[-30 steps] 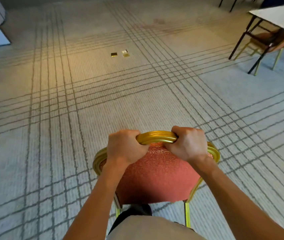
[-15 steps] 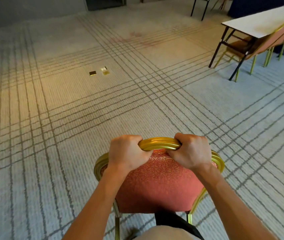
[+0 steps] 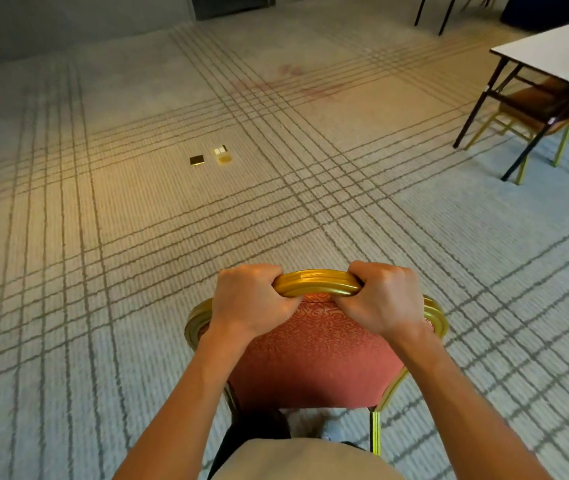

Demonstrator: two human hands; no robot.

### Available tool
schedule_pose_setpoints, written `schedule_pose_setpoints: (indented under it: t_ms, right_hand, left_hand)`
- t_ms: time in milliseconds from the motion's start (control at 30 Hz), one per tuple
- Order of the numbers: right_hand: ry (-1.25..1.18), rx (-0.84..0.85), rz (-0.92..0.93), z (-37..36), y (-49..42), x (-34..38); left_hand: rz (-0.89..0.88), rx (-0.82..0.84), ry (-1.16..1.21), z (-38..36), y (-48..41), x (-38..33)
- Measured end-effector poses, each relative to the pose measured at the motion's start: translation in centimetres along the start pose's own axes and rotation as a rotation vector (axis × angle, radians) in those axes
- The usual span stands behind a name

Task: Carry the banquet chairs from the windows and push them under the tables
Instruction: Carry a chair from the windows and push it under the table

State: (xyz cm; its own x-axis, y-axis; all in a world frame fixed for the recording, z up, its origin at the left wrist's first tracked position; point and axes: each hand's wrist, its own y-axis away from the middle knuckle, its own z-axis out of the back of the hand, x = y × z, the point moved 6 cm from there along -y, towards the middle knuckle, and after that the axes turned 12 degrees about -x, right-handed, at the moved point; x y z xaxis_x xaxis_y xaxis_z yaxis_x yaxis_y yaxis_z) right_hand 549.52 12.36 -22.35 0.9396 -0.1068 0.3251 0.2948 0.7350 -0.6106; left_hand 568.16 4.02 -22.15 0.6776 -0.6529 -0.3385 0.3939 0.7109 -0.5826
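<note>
Left hand [image 3: 251, 303] and right hand [image 3: 385, 299] curl fingers [image 3: 355, 271] around the gold-framed red upholstered banquet chair [image 3: 314, 355]'s top rail, above striped carpet [image 3: 137, 237].

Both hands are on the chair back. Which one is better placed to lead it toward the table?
Right, probably. The right hand grips the chair rail on the side nearer the table, which is up right; the left hand grips the far side.

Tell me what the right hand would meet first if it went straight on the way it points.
Nothing near: the right hand, gripping the chair's gold rail, points ahead over bare carpet. The floor plates lie left of that line, the table well right. Depth is unclear.
</note>
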Motion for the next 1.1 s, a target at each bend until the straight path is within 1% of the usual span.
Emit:
schedule_pose_setpoints:
  t_ms: [100, 200, 233, 400, 467, 567, 700, 767, 933, 1100]
  right_hand:
    - [-0.007, -0.008, 0.020, -3.3, -4.6, -1.0]
    - [0.006, -0.017, 0.043, -8.9, -10.0, -2.1]
    - [-0.015, -0.001, 0.031, -9.0, -10.5, -2.1]
    - [0.041, 0.010, 0.020, -16.1, -19.1, -3.5]
    - [0.058, 0.005, -0.016, -17.6, -22.2, -4.0]
    - [0.084, 0.008, -0.055, -19.7, -26.5, -4.8]
    - [0.097, -0.021, -0.068, -22.6, -32.4, -6.2]
    - [0.099, -0.040, -0.074, -24.6, -35.3, -7.5]
    - [0.077, -0.050, -0.089, -30.5, -42.0, -12.2]
    - [0.047, 0.025, -0.164, -37.9, -50.6, -18.8]
  left_hand:
    - [-0.001, -0.002, -0.005, -2.5, -4.6, 2.3]
    - [0.002, -0.008, 0.017, -6.7, -9.9, 6.7]
    - [0.007, 0.009, 0.020, -6.8, -10.3, 6.8]
    - [-0.007, -0.027, 0.043, -12.1, -19.1, 12.6]
    - [-0.018, -0.007, 0.054, -13.6, -22.4, 14.0]
    - [-0.049, -0.021, 0.093, -15.3, -27.4, 15.8]
    - [-0.091, -0.021, 0.116, -18.0, -34.2, 17.8]
    - [-0.115, -0.029, 0.127, -19.9, -37.4, 18.8]
    - [-0.169, 0.010, 0.137, -26.6, -45.0, 21.1]
    - [-0.169, 0.074, 0.097, -34.5, -54.5, 23.7]
